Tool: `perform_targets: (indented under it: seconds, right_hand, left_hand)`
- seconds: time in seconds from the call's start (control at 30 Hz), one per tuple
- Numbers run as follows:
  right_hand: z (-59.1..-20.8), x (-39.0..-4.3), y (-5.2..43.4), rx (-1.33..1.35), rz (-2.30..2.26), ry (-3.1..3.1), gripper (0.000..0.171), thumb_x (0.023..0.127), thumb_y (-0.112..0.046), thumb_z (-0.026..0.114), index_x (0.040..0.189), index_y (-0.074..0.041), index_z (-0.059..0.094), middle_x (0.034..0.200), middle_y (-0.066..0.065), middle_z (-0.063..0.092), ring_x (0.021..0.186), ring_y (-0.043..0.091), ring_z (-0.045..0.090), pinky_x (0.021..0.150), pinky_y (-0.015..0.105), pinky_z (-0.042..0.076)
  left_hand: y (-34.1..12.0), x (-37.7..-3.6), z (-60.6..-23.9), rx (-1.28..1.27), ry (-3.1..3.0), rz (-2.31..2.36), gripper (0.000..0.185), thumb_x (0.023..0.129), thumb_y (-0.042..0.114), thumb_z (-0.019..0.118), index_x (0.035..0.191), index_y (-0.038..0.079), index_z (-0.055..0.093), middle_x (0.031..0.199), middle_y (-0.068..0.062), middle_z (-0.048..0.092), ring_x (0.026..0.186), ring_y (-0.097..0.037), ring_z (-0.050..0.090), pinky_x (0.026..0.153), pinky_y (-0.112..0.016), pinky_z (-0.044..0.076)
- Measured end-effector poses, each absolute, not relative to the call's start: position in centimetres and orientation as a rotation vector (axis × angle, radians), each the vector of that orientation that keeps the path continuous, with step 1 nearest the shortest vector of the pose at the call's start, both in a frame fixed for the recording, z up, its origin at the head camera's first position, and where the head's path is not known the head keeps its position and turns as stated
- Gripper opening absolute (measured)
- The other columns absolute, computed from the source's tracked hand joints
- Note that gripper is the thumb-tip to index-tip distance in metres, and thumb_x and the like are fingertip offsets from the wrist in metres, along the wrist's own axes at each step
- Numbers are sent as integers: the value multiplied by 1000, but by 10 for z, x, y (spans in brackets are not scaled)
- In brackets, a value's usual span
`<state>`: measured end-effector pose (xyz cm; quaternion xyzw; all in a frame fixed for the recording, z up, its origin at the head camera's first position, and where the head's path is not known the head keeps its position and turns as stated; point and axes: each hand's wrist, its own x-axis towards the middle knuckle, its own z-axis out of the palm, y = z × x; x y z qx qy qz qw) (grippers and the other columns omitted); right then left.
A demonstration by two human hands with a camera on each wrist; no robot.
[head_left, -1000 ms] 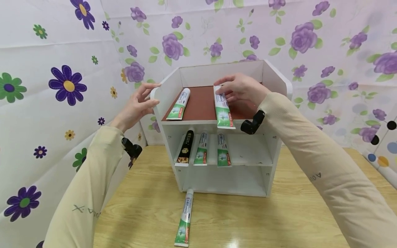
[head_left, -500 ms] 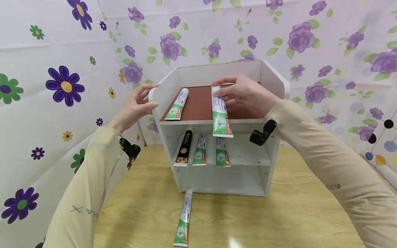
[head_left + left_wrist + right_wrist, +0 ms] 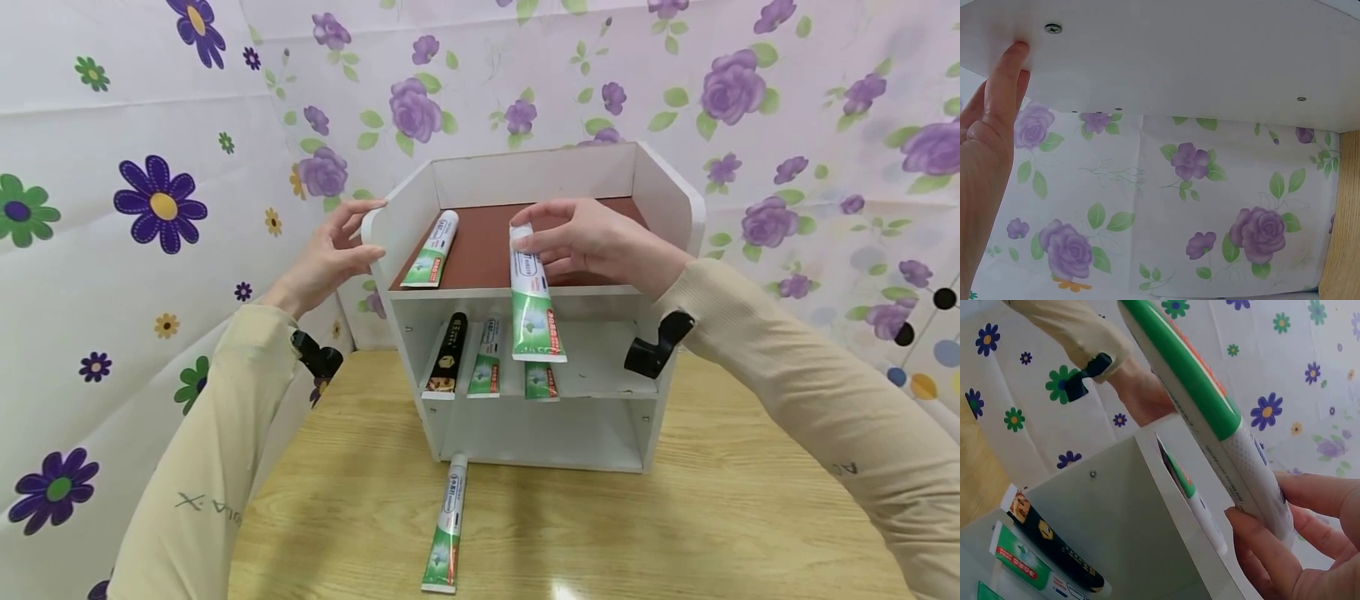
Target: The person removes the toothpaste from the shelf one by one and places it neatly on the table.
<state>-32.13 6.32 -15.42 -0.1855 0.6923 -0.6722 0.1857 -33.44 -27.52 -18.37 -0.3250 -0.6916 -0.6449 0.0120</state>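
One toothpaste tube (image 3: 446, 527) lies alone on the wooden tabletop (image 3: 675, 533), nearest to us, just in front of the white shelf unit (image 3: 678, 208), with its cap pointing toward the unit's bottom opening. We see our two sleeved arms reaching forward on either side of the unit.

Farther back, on the middle shelf, three tubes lie side by side with their flat ends toward us: a black tube (image 3: 447, 354) on the left, a green and white tube (image 3: 486, 360) next to it, and a third tube (image 3: 540, 380) to the right, mostly hidden behind the one we are holding.

Our right hand (image 3: 592, 242) pinches a green and white toothpaste tube (image 3: 531, 296) near its cap end, fingers and thumb curled round it. This held tube hangs over the front edge of the top shelf, its flat end tilted downward in front of the middle shelf. In the right wrist view the fingers (image 3: 1266, 550) wrap the white part of the tube (image 3: 1210, 419).

On the brown top shelf, to the left, another green and white tube (image 3: 431, 250) lies flat with its cap pointing away from us.

Our left hand (image 3: 330, 258) rests against the left wall of the unit with straight, relaxed fingers touching its outer face and rounded front corner, holding nothing; the left wrist view shows a finger (image 3: 1004, 87) pressed to the white panel.

Behind everything hangs a cloth backdrop (image 3: 150, 125) printed with purple flowers.
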Motion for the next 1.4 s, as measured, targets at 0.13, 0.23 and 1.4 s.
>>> perform_targets:
  seconds: [0.13,0.23,1.4]
  right_hand:
    - [-156,-312,62,-555,-1883,1939,40,81,1,65,118,-3,50,107,21,49,78,27,59,72,37,49]
    - [-157,-305,61,-581,-1865,1911,38,81,2,65,116,-3,51,106,21,49,80,28,58,74,39,48]
    - [-265,-275,56,-822,-1452,1928,35,73,-5,74,105,-7,58,99,20,56,85,30,56,66,44,50]
  left_hand:
    - [-275,-334,-184,-1023,-2147,-2025,53,85,-7,55,130,19,45,141,-10,27,100,-23,48,71,-31,48]
    - [-275,-334,-183,-1025,-2137,-2052,53,85,-7,56,129,20,45,141,-11,26,101,-24,48,72,-32,48]
    - [-274,-335,-183,-1039,-2113,-2088,52,85,-8,54,129,18,45,140,-11,26,105,-25,46,75,-32,48]
